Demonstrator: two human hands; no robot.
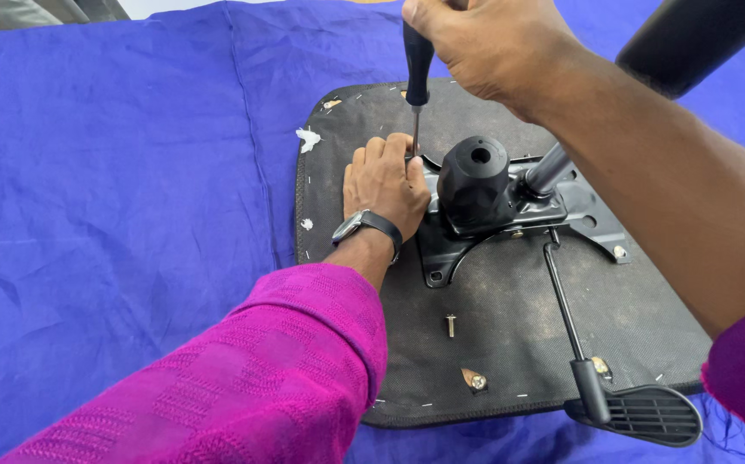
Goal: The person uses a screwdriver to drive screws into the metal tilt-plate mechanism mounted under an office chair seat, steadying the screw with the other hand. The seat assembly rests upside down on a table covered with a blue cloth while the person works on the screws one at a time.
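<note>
An upturned office chair seat (510,344) lies on a blue cloth, its dark fabric underside facing up. A black metal tilt mechanism (476,193) is mounted on it. My right hand (484,39) grips the black handle of a screwdriver (416,73), held upright with its tip at the mechanism's far left corner. My left hand (383,182), wearing a wristwatch, rests on the seat with its fingers pinched around the screwdriver's shaft near the tip. A loose bolt (451,325) lies on the seat below the mechanism.
A black lever with a paddle handle (639,412) reaches from the mechanism to the seat's near right edge. A black armrest or tube (690,34) crosses the top right. The blue cloth (115,198) covers the surface all around. Bits of white fluff (307,137) lie by the seat's left edge.
</note>
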